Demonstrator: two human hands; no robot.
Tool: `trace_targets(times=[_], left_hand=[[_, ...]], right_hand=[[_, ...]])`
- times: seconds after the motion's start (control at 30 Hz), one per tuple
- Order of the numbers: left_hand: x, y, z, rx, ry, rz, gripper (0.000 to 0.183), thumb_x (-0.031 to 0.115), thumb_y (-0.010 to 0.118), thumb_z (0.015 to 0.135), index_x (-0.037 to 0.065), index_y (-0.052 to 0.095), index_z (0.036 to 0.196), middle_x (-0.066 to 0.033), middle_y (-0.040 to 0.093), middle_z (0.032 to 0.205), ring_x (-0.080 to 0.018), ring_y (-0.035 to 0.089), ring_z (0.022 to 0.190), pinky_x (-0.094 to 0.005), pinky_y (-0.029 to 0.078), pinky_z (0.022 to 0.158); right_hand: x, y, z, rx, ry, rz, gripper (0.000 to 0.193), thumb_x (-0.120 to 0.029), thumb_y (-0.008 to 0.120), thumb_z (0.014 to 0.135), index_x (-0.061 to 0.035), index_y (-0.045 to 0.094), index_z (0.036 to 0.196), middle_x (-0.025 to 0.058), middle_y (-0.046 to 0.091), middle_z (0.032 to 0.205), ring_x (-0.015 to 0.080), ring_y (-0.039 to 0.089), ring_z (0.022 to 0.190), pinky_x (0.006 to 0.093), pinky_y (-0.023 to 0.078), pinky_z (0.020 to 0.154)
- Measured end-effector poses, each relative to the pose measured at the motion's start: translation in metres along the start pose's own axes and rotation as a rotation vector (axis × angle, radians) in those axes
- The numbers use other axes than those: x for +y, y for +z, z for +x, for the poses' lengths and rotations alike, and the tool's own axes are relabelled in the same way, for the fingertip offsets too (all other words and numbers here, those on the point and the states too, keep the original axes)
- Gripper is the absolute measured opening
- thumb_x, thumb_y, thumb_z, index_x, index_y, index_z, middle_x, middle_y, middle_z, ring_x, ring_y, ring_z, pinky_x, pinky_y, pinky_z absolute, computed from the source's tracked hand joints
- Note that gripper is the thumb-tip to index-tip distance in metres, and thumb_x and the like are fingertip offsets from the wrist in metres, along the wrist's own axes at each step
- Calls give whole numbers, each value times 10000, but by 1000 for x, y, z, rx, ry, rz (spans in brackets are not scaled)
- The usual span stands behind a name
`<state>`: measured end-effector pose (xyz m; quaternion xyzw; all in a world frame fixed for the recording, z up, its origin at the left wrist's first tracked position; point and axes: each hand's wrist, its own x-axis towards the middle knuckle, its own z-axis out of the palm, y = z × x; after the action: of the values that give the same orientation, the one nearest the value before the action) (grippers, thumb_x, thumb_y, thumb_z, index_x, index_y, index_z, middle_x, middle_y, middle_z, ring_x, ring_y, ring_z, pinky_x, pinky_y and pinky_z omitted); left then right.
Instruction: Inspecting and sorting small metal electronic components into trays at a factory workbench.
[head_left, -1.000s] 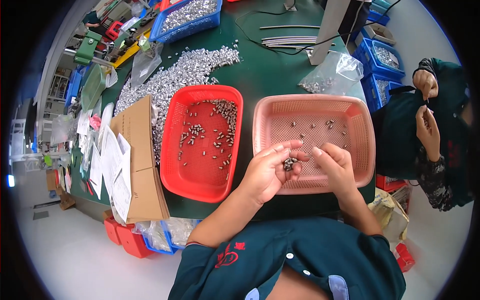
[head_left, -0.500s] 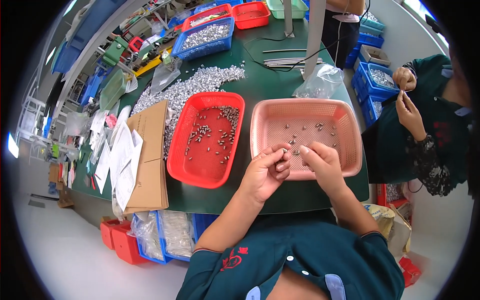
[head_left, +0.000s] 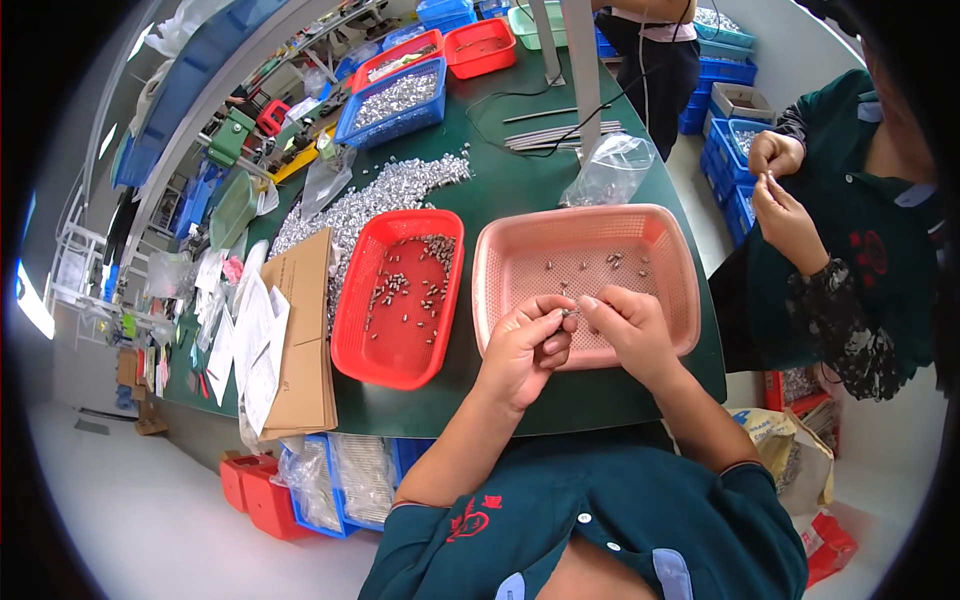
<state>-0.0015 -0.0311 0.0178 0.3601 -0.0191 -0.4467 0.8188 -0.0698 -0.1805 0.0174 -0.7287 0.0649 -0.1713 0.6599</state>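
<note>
My left hand (head_left: 528, 348) is closed, pinching a small metal part (head_left: 568, 312) between thumb and forefinger, over the near side of a pink perforated basket (head_left: 585, 218). Its other fingers are curled into the palm. My right hand (head_left: 634, 330) is closed in a pinch just right of that part, fingertips almost touching it; what they hold is too small to make out. Several small metal cylinders (head_left: 614, 261) lie scattered in the pink basket. To its left, a red perforated basket (head_left: 392, 362) holds many similar small cylinders (head_left: 437, 246), mostly toward its far right corner.
Loose silvery parts (head_left: 385, 200) are heaped on the green table (head_left: 500, 400) behind the red basket. Cardboard (head_left: 307, 345) and papers (head_left: 262, 345) lie left. A clear plastic bag (head_left: 612, 170), metal rods (head_left: 550, 138) and a post (head_left: 580, 70) stand beyond. A co-worker's hands (head_left: 785, 195) are at right.
My right fingertips have come in to the small part at my left fingertips. The whole view has shifted slightly, with the baskets appearing farther left and lower.
</note>
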Motion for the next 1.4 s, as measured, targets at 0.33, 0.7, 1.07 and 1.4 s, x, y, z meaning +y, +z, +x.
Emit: trace_targets(times=[0.33,0.7,1.07,1.4], left_hand=[[-6,13,21,75,-20,102,77,67,528,874,29,537,941,-70,582,766,-47,385,481,-168,292,418],[-8,9,19,126,33,171,70,75,536,879,40,518,937,-60,563,739,-30,363,462,-164,274,402],[36,-17,-11,365,241,128,79,92,554,857,53,542,925,-14,505,670,-34,325,454,-172,249,403],[75,-58,-23,256,238,34,214,-38,448,821,1,502,1024,-86,559,840,-112,458,625,-228,361,521]], right_hand=[[2,-17,7,85,-202,-200,256,-113,609,808,-17,487,605,118,475,535,232,504,470,336,367,439],[7,-12,8,24,90,-9,266,-103,604,819,7,485,609,85,434,520,145,448,466,302,327,437],[-11,-9,-10,146,41,117,281,-89,532,880,-29,488,609,-48,421,562,15,341,517,202,265,452],[-2,14,-12,39,53,177,269,-111,558,861,0,508,621,-24,440,556,33,374,531,214,302,467]])
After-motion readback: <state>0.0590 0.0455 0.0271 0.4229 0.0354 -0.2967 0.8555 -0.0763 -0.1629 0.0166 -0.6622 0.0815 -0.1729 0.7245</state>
